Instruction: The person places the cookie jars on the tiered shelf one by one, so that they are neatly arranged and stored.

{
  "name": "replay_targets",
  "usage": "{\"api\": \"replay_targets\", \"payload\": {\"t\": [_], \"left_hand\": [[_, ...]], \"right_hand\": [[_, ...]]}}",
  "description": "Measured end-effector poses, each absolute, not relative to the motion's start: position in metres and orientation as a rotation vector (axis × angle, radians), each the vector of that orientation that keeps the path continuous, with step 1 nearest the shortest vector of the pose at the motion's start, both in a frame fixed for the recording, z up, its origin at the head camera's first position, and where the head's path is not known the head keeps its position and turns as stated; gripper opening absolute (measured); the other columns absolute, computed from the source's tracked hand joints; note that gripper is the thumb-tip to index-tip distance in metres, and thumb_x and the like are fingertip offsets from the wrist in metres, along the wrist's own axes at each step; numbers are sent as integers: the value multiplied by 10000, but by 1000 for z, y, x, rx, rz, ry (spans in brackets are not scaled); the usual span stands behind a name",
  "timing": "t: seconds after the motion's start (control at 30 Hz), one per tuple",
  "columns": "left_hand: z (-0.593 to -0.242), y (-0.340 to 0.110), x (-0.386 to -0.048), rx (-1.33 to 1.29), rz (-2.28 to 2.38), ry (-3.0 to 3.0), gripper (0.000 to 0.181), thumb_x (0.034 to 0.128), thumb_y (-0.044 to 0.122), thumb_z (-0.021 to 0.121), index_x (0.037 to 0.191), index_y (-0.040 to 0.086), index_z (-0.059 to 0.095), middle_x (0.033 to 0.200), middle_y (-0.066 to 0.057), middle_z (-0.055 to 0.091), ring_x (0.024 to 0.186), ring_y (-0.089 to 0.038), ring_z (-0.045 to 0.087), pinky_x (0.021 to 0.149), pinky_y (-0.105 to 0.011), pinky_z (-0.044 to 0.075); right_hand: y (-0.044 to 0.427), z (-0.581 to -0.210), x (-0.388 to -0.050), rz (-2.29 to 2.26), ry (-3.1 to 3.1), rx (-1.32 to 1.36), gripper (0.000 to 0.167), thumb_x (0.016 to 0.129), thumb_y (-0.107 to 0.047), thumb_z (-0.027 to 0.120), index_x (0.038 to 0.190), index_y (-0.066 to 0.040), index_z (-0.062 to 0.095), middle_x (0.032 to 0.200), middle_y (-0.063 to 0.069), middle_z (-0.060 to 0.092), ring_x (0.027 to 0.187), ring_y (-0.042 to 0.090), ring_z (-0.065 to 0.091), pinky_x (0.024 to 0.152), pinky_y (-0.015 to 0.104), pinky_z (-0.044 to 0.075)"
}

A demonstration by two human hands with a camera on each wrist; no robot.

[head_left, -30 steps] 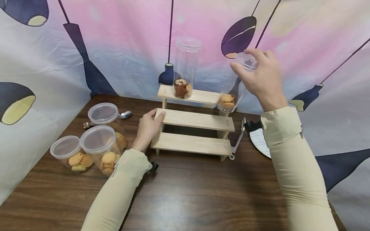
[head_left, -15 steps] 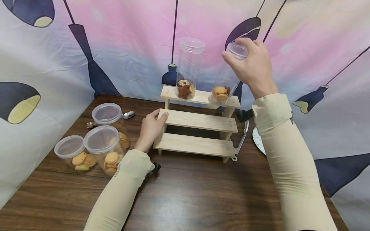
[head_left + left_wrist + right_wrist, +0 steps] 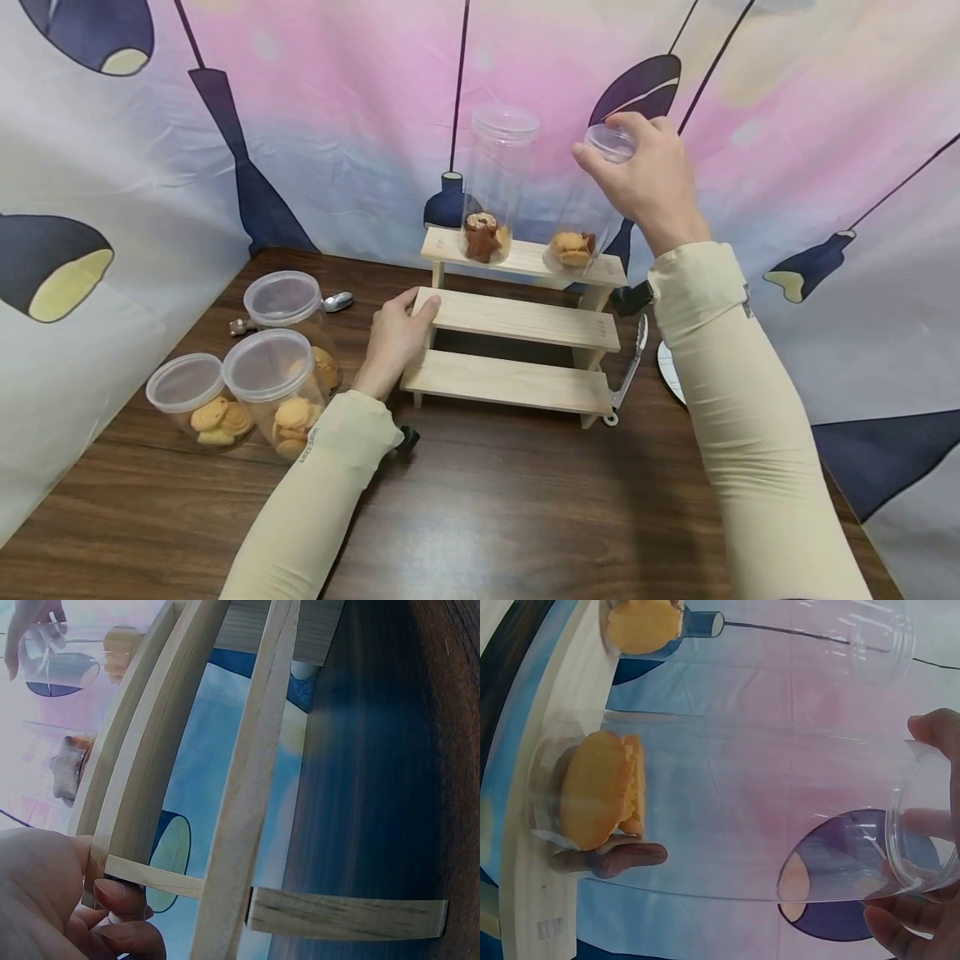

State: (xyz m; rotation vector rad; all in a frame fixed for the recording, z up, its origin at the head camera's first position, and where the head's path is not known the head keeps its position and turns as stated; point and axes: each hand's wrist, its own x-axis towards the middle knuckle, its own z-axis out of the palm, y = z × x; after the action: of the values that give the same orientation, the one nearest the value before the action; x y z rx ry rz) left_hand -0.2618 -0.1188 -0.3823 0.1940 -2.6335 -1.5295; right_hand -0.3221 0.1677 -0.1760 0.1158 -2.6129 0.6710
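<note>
A three-step wooden shelf rack (image 3: 517, 319) stands on the table. My left hand (image 3: 397, 337) grips the left end of its middle step; in the left wrist view, the thumb lies above the board and the fingers curl beneath. At the right of the top step is a tall clear jar (image 3: 573, 247) with cookies at its bottom. My right hand (image 3: 647, 179) holds this jar round its lid, and in the right wrist view the jar's base meets the board. A second tall clear jar (image 3: 487, 237) with brown and ring-shaped cookies stands at the top step's left.
Several lidded cookie jars (image 3: 273, 392) stand together left of the rack. A spoon (image 3: 337, 302) lies behind them. Metal tongs (image 3: 630, 371) lie against the rack's right side, and a round white item (image 3: 670, 373) is partly hidden by the right sleeve. A patterned cloth hangs behind.
My right hand has brought the held jar left and down onto the top step, where it was tilted before and now stands nearly upright. My left hand keeps its hold on the rack.
</note>
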Motion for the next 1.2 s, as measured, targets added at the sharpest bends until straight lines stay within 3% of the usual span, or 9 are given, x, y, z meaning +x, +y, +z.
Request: {"api": "replay_targets", "payload": {"t": [1.2], "left_hand": [[-382, -121, -263, 194, -1483, -2620, 626, 996, 510, 527, 1499, 141, 472, 1322, -138, 643, 1183, -308, 621, 1009, -487, 470]], "right_hand": [[162, -180, -329, 680, -2621, 118, 754, 847, -703, 579, 1474, -296, 486, 1409, 108, 475, 1196, 292, 492, 965, 460, 438]]}}
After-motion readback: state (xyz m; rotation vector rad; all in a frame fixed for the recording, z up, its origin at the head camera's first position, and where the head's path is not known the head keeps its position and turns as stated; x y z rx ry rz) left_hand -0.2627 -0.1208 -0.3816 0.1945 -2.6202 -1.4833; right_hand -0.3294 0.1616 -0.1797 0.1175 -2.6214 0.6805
